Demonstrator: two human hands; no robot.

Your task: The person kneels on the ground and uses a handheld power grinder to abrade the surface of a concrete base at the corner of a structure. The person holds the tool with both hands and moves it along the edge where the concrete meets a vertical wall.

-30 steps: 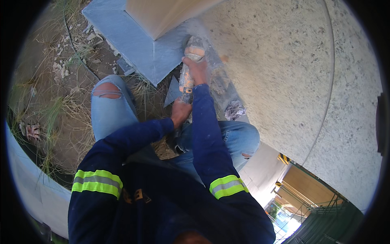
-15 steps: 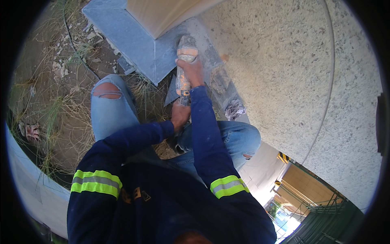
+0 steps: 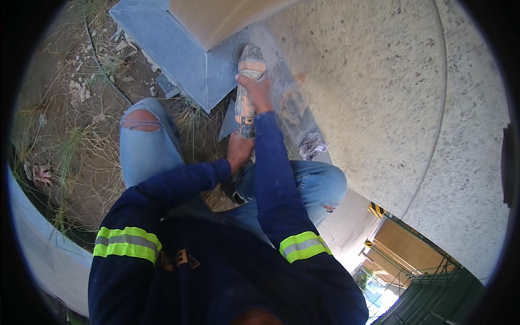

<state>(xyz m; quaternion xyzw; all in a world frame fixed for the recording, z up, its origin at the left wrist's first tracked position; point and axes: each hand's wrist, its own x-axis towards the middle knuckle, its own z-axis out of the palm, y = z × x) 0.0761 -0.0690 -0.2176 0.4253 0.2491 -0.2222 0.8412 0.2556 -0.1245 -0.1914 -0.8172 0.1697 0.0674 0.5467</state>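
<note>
Since a second ago the grinder point(image 3: 246, 92) has slid a little along the wall toward the grey block; both arms reach further out, the body otherwise unmoved.

Near: dark blue sleeves with yellow reflective bands, torn blue jeans point(image 3: 145, 142), knees bent over dirt and dry grass point(image 3: 70, 157).

Left hand point(image 3: 240, 150): closed around the rear end of the grinder's handle, fingers wrapped, knuckles up.

Right hand point(image 3: 254, 93): closed over the front of the grinder body, just behind the head, pressing it toward the wall.

Grinder: orange and grey, dusty, held lengthwise away from the body. Its head sits against the foot of the rough concrete wall point(image 3: 379, 108), right beside the corner of the grey block point(image 3: 179, 54). Whether the disc is spinning cannot be told; no clear dust plume.

Step in hand, as judged: working the wall surface at its base, where a darker, scraped patch point(image 3: 295, 105) shows just to the right of the tool. Next move likely calls for steady two-handed pressure and keeping the head off the block's edge.

Farther: crumpled grey wrapper or bag point(image 3: 313, 143) lying at the wall's foot; contents hidden. No other containers seen. A thin cable point(image 3: 103, 70) runs across the dirt.
</note>
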